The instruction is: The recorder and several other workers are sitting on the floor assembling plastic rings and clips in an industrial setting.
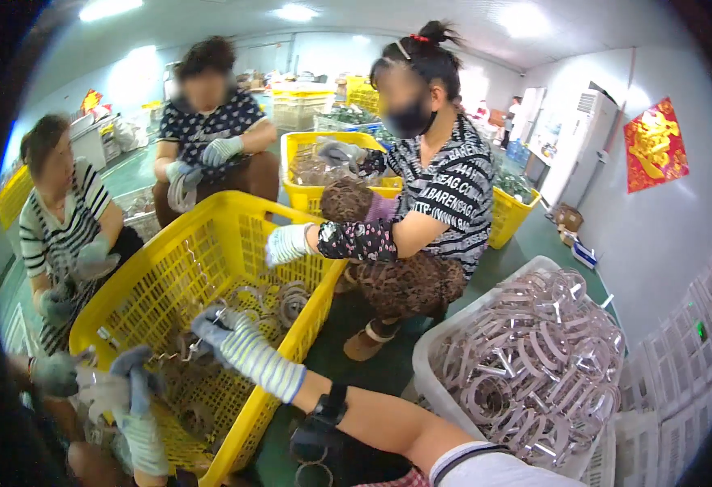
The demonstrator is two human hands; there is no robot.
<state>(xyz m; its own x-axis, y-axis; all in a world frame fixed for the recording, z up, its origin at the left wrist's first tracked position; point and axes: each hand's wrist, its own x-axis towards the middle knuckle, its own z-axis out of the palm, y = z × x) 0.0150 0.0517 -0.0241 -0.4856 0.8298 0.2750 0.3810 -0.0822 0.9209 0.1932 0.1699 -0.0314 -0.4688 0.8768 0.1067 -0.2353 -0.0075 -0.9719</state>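
Note:
My right hand (246, 349), in a striped glove with grey fingertips, reaches over the near rim of a large yellow basket (291, 345). Its fingers are closed at a small silvery piece whose kind I cannot make out. Below them, a twisted metal strand (184, 354) hangs inside the basket. Curved, ring-shaped pieces (293, 302) lie on the basket's bottom. At the lower left, my left hand (138, 406), gloved alike, is closed at a bundle of pale translucent curved pieces (100, 390). A co-worker's dark-gloved hand (54, 375) is close beside that bundle.
A whitish tub (431, 369) heaped with curved silvery pieces (535, 357) stands at my right. Three gloved people sit around the yellow basket; one person's striped glove (289, 245) hovers over its far right rim. Behind are more yellow baskets (303, 195). White crates (681, 365) line the right wall.

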